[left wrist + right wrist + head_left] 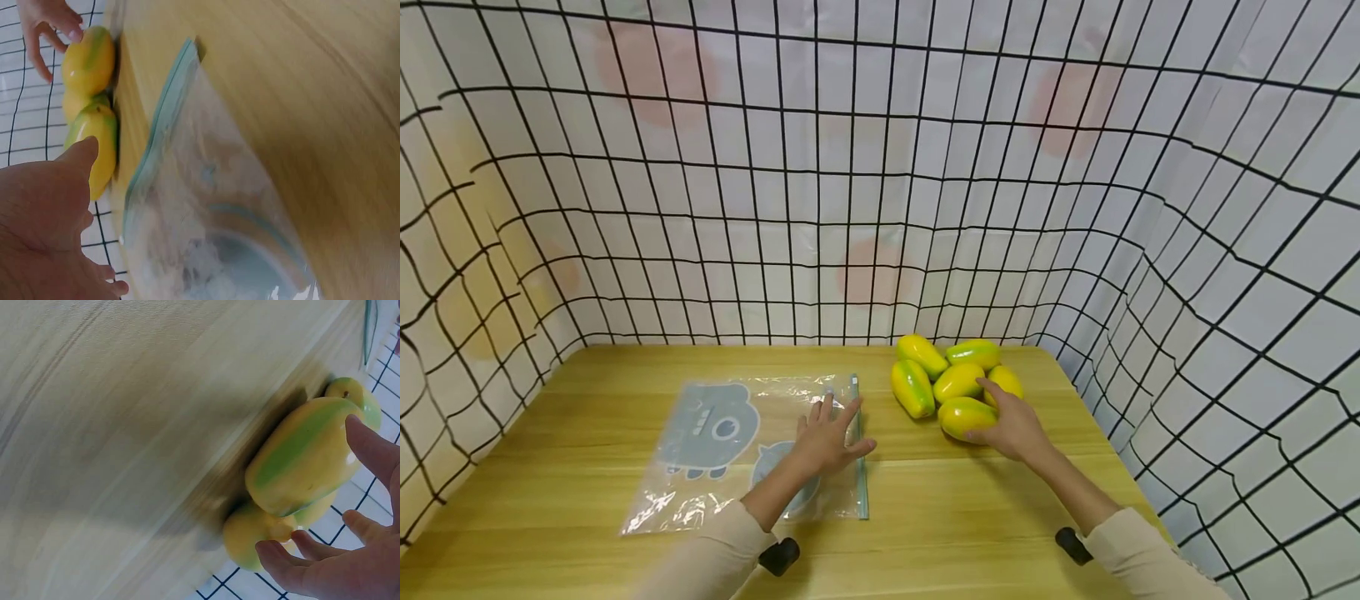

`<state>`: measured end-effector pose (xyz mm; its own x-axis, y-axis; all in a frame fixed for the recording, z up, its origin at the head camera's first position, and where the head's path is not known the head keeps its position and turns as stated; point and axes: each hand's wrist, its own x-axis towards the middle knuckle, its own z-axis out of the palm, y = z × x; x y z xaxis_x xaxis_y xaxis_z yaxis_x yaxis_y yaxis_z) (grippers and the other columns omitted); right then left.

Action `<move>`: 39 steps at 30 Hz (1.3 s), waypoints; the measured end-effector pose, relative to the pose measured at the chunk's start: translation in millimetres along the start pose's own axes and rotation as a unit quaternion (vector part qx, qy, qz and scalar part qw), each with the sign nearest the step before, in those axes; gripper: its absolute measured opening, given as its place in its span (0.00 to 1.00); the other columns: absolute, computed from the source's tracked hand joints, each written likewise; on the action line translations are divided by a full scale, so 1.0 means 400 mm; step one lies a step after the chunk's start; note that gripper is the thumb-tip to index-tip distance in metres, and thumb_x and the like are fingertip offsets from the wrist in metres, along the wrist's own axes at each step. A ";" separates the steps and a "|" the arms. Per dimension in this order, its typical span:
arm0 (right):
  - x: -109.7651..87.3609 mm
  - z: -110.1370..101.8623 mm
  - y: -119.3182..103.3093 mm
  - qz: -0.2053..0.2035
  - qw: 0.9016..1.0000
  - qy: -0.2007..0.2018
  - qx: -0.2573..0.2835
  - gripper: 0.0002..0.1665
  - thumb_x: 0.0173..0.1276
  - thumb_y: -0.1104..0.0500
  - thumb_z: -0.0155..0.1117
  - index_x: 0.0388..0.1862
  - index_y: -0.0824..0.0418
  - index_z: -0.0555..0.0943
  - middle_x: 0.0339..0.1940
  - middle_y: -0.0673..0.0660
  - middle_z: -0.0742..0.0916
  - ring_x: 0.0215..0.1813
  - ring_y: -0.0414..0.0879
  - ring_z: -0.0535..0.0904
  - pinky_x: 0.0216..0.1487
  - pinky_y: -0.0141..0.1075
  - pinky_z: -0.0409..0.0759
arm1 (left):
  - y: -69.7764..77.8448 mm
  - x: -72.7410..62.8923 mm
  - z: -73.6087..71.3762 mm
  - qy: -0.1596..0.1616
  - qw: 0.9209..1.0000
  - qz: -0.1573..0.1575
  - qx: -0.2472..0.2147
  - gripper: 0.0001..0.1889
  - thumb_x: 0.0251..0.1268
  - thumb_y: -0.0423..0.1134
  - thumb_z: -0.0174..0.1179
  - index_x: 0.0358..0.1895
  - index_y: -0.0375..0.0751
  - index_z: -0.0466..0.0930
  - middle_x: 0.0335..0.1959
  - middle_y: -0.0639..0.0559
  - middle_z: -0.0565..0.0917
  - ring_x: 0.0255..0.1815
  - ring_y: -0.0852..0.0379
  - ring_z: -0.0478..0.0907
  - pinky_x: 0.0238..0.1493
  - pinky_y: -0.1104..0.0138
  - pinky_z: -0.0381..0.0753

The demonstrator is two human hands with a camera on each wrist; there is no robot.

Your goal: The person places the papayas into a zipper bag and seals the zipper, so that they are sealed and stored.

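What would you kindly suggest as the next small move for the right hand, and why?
I would perhaps curl the right hand around the nearest fruit: the hand is spread open right at that fruit, not yet gripping it, while the left hand is open over the bag.

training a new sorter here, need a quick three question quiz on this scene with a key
1. How many glossy yellow-and-green oval fruits lie on the wooden table in the head view?
2. True or false: the left hand is gripping a fruit.
3. In the head view, which edge of the flat, clear plastic bag with grey animal prints carries the teal strip? A) left B) far C) right

Key:
1. Six.
2. False: its fingers are spread at the bag, with no fruit in them.
3. C.
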<state>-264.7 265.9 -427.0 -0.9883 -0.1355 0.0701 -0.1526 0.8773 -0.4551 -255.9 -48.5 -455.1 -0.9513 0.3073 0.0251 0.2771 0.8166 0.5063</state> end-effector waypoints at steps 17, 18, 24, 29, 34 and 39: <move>-0.019 0.011 0.022 0.018 1.000 -0.006 -0.003 0.50 0.55 0.52 0.80 0.74 0.65 0.69 0.70 0.71 0.76 0.68 0.75 0.70 0.68 0.68 0.68 | 0.010 -0.002 0.049 0.007 1.000 -0.001 -0.021 0.36 0.71 0.53 0.62 0.76 0.40 0.66 0.69 0.22 0.63 0.70 0.31 0.62 0.69 0.37 0.65; -0.020 0.011 0.025 0.020 1.000 -0.008 -0.004 0.50 0.55 0.52 0.80 0.74 0.65 0.69 0.70 0.71 0.76 0.68 0.75 0.70 0.68 0.68 0.68 | 0.009 -0.001 0.051 0.009 1.000 0.000 -0.022 0.35 0.71 0.52 0.62 0.76 0.39 0.66 0.70 0.22 0.63 0.70 0.31 0.63 0.69 0.37 0.65; -0.025 0.015 0.033 0.031 0.999 -0.014 0.002 0.49 0.56 0.52 0.80 0.73 0.66 0.69 0.69 0.73 0.76 0.69 0.76 0.69 0.67 0.69 0.67 | 0.002 0.001 0.059 0.044 0.998 -0.003 -0.038 0.33 0.69 0.49 0.64 0.72 0.35 0.70 0.60 0.28 0.73 0.60 0.36 0.72 0.62 0.42 0.73; -0.028 0.018 0.040 0.027 1.000 -0.012 0.005 0.48 0.56 0.53 0.79 0.72 0.67 0.70 0.68 0.74 0.77 0.68 0.76 0.69 0.67 0.69 0.67 | -0.006 0.002 0.063 0.098 0.994 0.007 -0.050 0.27 0.65 0.39 0.66 0.65 0.31 0.76 0.49 0.33 0.79 0.48 0.40 0.77 0.50 0.47 0.81; -0.023 0.026 0.052 0.029 1.000 -0.007 0.009 0.47 0.56 0.53 0.79 0.72 0.67 0.71 0.67 0.73 0.77 0.68 0.76 0.69 0.67 0.70 0.66 | -0.021 0.007 0.073 0.143 0.988 0.027 -0.057 0.23 0.59 0.32 0.68 0.59 0.29 0.80 0.42 0.34 0.81 0.40 0.44 0.78 0.41 0.51 0.81; -0.019 0.034 0.061 0.023 1.000 0.003 0.009 0.46 0.56 0.54 0.78 0.71 0.67 0.72 0.67 0.73 0.78 0.68 0.75 0.71 0.68 0.70 0.65 | -0.035 0.019 0.084 0.173 0.981 0.043 -0.071 0.23 0.53 0.28 0.69 0.55 0.26 0.81 0.43 0.33 0.84 0.43 0.39 0.80 0.47 0.48 0.83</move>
<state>-260.7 282.1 -450.5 -0.9943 -0.0928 0.0533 -0.1070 0.8746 -0.4729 -262.6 -41.1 -491.1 -0.9209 0.1686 0.3515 0.3607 0.7108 0.6038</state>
